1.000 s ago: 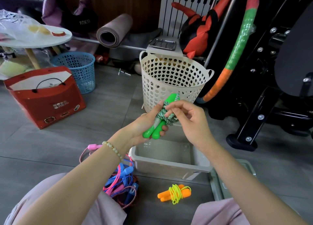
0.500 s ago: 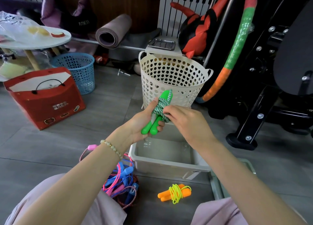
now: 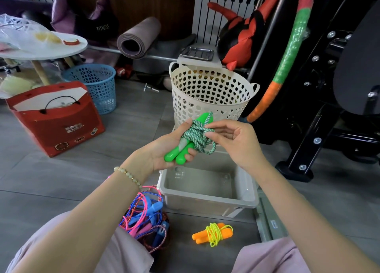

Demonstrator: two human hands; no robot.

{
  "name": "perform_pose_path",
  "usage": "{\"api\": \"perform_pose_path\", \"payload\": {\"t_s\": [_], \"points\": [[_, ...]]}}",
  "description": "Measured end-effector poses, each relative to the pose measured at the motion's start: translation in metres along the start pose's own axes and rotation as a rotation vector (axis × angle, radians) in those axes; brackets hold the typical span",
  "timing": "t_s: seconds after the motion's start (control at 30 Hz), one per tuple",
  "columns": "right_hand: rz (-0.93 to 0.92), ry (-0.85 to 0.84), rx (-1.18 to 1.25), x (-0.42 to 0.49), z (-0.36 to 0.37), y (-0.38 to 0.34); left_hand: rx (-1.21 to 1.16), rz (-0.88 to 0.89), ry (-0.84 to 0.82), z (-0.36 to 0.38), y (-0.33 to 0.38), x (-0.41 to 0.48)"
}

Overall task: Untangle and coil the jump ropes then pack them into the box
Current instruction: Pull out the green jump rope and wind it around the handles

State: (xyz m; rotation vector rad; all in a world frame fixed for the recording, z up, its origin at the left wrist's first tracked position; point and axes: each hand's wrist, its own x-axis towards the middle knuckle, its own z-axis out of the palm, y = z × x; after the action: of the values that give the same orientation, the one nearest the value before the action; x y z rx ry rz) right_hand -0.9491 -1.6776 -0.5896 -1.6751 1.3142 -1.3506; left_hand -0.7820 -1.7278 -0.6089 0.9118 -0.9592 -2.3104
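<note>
My left hand (image 3: 164,149) grips the two handles of the green jump rope (image 3: 186,147), whose green-and-white cord is wound round them. My right hand (image 3: 232,141) pinches the cord at the wrap, and a loose loop hangs below. Both hands hover above the open grey box (image 3: 207,198) on the floor. An orange-handled rope (image 3: 213,233) bound with yellow cord lies in front of the box. A tangle of pink and blue ropes (image 3: 144,217) sits by my left knee.
A cream perforated basket (image 3: 207,91) stands just behind the box. The box lid (image 3: 267,217) lies to the right. A red paper bag (image 3: 55,118) and blue basket (image 3: 94,85) stand at the left, black gym equipment (image 3: 318,118) at the right.
My right hand has drawn back slightly to the right with the cord, so a loose loop now hangs below the wrap. The left hand has kept hold of the handles.
</note>
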Motion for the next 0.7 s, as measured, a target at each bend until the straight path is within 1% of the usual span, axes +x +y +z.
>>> {"api": "perform_pose_path", "payload": {"t_s": [0.13,0.2,0.3,0.37,0.47,0.63,0.7], "points": [[0.131,-0.09,0.277,-0.005,-0.003,-0.006,0.095,0.0,-0.041,0.002,0.001,-0.006],[0.123,-0.119,0.303,-0.007,-0.003,-0.01,0.049,-0.013,-0.072,0.005,-0.002,-0.008],[-0.026,-0.084,0.169,-0.007,-0.001,-0.018,-0.106,-0.078,-0.157,0.008,-0.009,-0.007],[-0.101,-0.046,0.084,-0.005,-0.001,-0.02,-0.189,-0.123,-0.184,0.009,-0.012,-0.004],[-0.157,0.002,-0.046,0.001,-0.006,-0.016,-0.245,-0.14,-0.152,0.016,-0.014,-0.004],[-0.295,-0.055,-0.335,0.007,-0.015,-0.008,-0.226,-0.083,-0.083,0.017,-0.012,-0.003],[-0.377,-0.041,-0.511,0.005,-0.013,-0.006,-0.204,-0.059,-0.044,0.015,-0.012,0.0]]}}
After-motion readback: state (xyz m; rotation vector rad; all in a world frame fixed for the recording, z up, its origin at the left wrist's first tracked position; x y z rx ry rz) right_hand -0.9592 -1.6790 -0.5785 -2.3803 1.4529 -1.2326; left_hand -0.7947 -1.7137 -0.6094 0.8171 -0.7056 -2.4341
